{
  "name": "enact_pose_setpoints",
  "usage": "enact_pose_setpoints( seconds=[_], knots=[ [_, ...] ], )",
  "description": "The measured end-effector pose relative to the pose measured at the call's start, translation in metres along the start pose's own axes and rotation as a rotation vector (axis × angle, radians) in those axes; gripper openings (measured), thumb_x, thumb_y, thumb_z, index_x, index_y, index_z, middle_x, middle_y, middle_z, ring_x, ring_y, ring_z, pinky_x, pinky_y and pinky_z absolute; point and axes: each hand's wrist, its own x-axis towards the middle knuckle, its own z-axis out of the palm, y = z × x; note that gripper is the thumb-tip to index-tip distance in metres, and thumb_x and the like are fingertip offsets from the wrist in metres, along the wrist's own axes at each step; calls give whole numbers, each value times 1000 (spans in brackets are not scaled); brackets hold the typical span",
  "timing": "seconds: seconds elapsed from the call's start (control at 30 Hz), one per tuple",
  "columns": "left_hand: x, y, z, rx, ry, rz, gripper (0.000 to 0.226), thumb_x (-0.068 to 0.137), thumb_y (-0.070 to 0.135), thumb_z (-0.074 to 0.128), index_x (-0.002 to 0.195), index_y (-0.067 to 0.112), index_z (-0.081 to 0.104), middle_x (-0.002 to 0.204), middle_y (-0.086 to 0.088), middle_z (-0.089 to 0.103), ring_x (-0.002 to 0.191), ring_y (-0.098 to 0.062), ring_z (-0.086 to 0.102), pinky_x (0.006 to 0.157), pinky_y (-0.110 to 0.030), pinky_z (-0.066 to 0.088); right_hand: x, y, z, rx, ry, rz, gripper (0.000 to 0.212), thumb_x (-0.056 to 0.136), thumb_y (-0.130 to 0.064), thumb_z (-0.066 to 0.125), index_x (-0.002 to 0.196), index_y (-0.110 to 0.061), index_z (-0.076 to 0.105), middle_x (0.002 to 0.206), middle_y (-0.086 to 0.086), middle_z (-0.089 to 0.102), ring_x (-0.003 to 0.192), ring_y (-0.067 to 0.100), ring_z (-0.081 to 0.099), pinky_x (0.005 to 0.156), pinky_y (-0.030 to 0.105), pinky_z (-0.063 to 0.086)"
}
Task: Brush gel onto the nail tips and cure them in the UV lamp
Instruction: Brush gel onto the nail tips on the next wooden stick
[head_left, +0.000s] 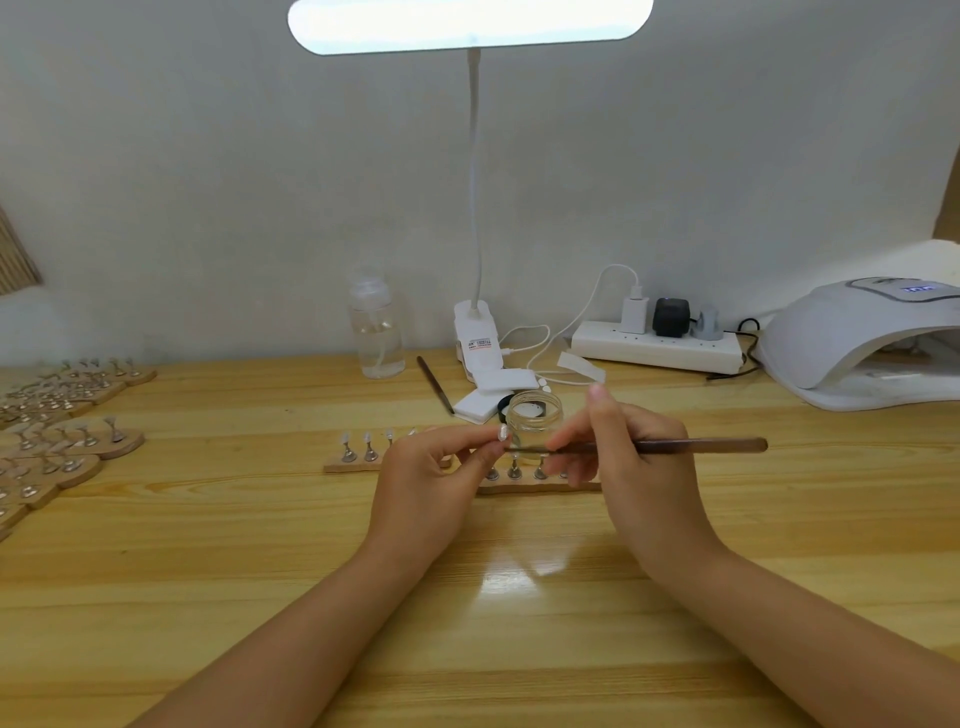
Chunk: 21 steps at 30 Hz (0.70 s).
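Note:
My left hand pinches a small nail tip on its stand, lifted above the table. My right hand grips a brown-handled brush lying level, its bristle end touching the nail tip. Just behind the hands stands a small open glass jar of gel. Two wooden holder strips carry more nail tips on metal stands: one at the left, one under my hands. The white UV lamp sits at the far right, its opening facing left.
A clear spray bottle, a clip desk lamp, white pads and a second brush stand behind the jar. A power strip lies by the wall. Several holder strips with nail tips crowd the left edge.

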Motion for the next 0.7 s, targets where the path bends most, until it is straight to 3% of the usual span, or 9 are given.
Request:
enact_pose_setpoints(
  seconds=[0.33, 0.5, 0.7],
  knots=[
    [-1, 1, 0, -5, 3, -5, 36, 73, 11, 71, 75, 46, 64, 65, 32, 63, 70, -1, 61, 90, -48, 46, 0, -2, -1, 29, 18, 36, 46, 95, -23, 38, 61, -9, 65, 52, 8, 65, 41, 6, 55, 45, 14, 44],
    [0, 1, 1, -5, 13, -11, 36, 72, 12, 73, 73, 46, 64, 63, 30, 63, 73, -7, 62, 83, -43, 49, 0, -2, 0, 35, 39, 6, 44, 95, -26, 37, 66, -11, 66, 59, 6, 67, 47, 10, 57, 49, 17, 47],
    [-1, 1, 0, -10, 6, -8, 37, 72, 10, 72, 74, 47, 64, 63, 32, 62, 76, 0, 63, 89, -45, 47, -1, -2, -2, 40, 51, 3, 46, 94, -27, 38, 61, -11, 66, 53, 8, 65, 43, 11, 54, 47, 17, 45]
  ],
)
